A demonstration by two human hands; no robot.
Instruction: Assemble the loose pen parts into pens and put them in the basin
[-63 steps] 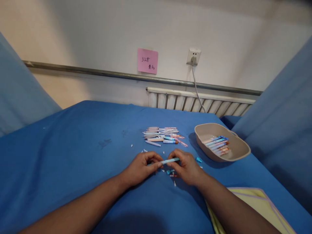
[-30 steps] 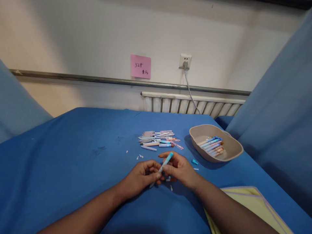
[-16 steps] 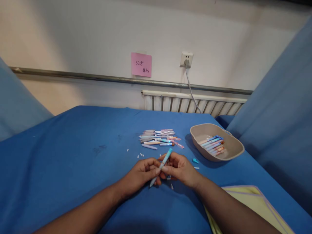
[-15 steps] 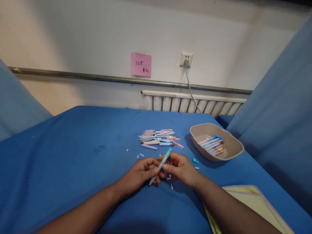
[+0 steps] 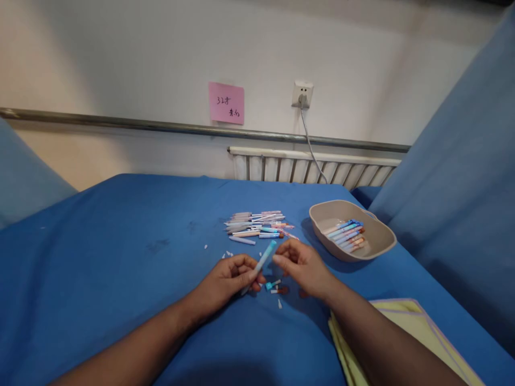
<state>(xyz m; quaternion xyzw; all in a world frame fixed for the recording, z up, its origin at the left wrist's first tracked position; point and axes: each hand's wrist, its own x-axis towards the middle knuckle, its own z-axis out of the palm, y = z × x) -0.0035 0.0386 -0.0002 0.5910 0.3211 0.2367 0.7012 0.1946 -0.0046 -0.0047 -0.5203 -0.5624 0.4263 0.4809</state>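
A pale teal pen (image 5: 264,259) is gripped in my left hand (image 5: 231,279), slanting up and to the right with its turquoise end on top. The left fingers cover its lower part. Just right of that upper end is my right hand (image 5: 303,268), apart from the pen, its fingers bent and loosely parted from the thumb, with nothing visible between them. On the blue cover below lie a turquoise pen part (image 5: 269,286), a reddish-brown pen part (image 5: 282,290) and a small white tip (image 5: 280,304).
Farther back is a pile of pens and pen parts (image 5: 245,227). A beige basket (image 5: 380,244) with several pens (image 5: 345,236) stands to the right. A yellow cloth (image 5: 396,311) lies under my right forearm. Small white pieces (image 5: 229,253) are scattered left of the hands.
My right hand has come off the pen and shifted slightly up and right. The pen remains in my left hand. The turquoise and reddish-brown parts below now show more fully.
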